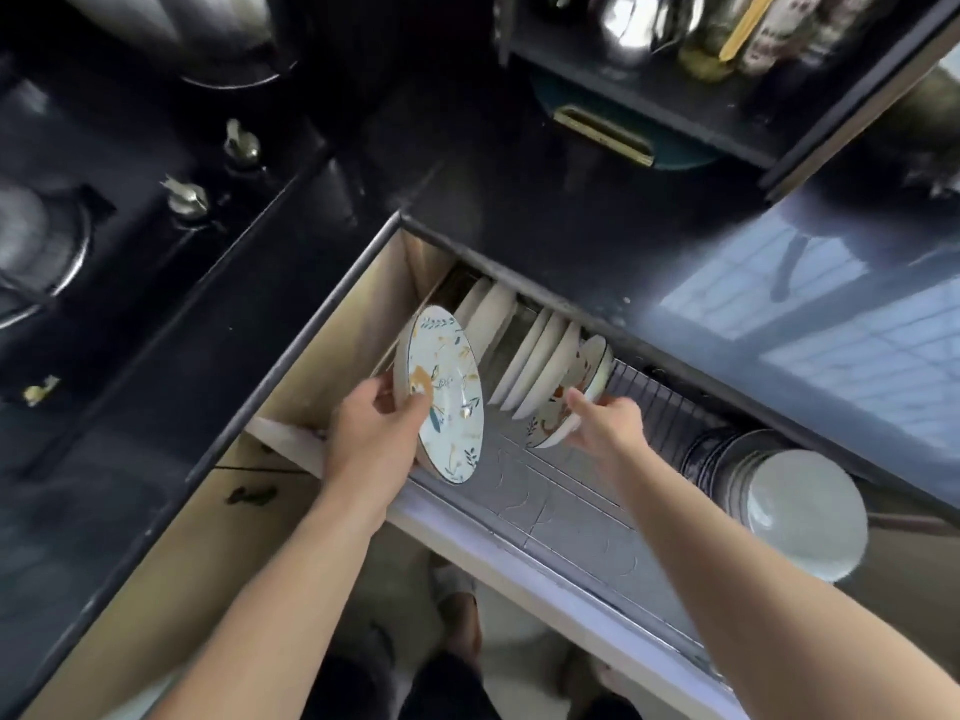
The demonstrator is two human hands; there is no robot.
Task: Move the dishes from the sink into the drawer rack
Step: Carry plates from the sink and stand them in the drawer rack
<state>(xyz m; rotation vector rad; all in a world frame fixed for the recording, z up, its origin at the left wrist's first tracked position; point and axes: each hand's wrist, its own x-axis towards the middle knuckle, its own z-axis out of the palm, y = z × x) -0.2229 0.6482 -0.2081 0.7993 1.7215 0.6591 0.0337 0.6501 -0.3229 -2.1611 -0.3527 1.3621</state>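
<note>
Both hands are over the open drawer rack now. The left hand grips a floral plate by its lower edge, thumb across the painted face, fingers behind, the plate held upright above the rack's left end. The right hand pinches the rim of a second patterned dish, which leans against a row of white plates standing on edge in the wire slots (more white plates stand further left). A stack of bowls lies on its side at the rack's right end. Black countertop runs behind the drawer.
</note>
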